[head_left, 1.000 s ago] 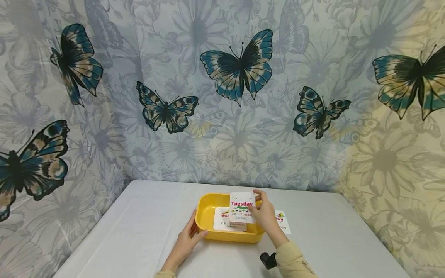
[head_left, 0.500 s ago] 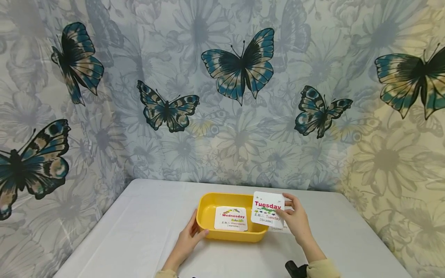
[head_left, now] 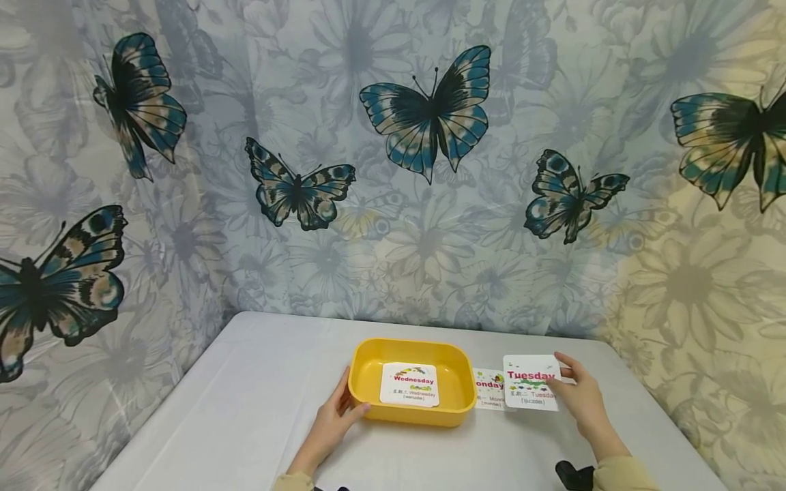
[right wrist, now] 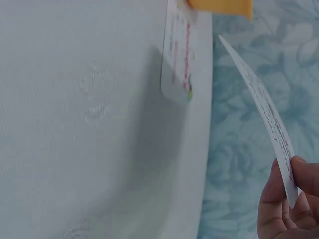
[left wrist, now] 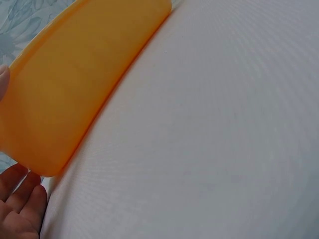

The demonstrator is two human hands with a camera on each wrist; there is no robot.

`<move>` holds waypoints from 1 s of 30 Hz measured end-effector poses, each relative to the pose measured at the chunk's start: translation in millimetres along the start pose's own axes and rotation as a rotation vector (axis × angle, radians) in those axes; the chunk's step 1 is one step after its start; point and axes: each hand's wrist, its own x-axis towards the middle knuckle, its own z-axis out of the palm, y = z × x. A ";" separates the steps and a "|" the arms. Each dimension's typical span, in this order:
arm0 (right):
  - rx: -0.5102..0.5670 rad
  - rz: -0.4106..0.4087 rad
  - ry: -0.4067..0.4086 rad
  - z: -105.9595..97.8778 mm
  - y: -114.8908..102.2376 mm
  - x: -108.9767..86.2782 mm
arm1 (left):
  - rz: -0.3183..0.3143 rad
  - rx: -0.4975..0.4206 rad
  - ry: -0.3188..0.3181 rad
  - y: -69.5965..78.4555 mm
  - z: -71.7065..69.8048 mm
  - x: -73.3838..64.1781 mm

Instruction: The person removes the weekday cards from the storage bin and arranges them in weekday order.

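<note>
My left hand holds the yellow plastic tub at its near left corner, thumb against the front wall and fingers along the left end. In the left wrist view the tub's outer wall shows, with fingers at its end. Inside the tub lies a white Wednesday card. My right hand pinches a Tuesday card by its right edge between thumb and fingers. The right wrist view shows this card raised off the table, slightly bowed. A Monday card lies right of the tub, partly hidden.
A white cloth covers the table. Behind it hangs a curtain printed with flowers and butterflies. A black wrist mount sits by the right sleeve.
My right hand has carried the Tuesday card rightward from over the tub, past the Monday card. This uncovers the Wednesday card. The left hand stays at the tub's corner.
</note>
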 end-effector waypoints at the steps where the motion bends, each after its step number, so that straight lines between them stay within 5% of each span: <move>1: -0.003 0.004 -0.004 -2.2 2.9 2.8 | -0.001 0.004 0.002 2.7 -0.5 -0.9; 13: 0.016 0.082 -0.001 -10.6 22.4 25.1 | -0.009 0.010 0.012 1.2 -0.3 -1.2; 30: 0.072 0.203 -0.039 -4.0 34.0 32.1 | 0.013 0.030 0.011 3.4 0.6 -1.7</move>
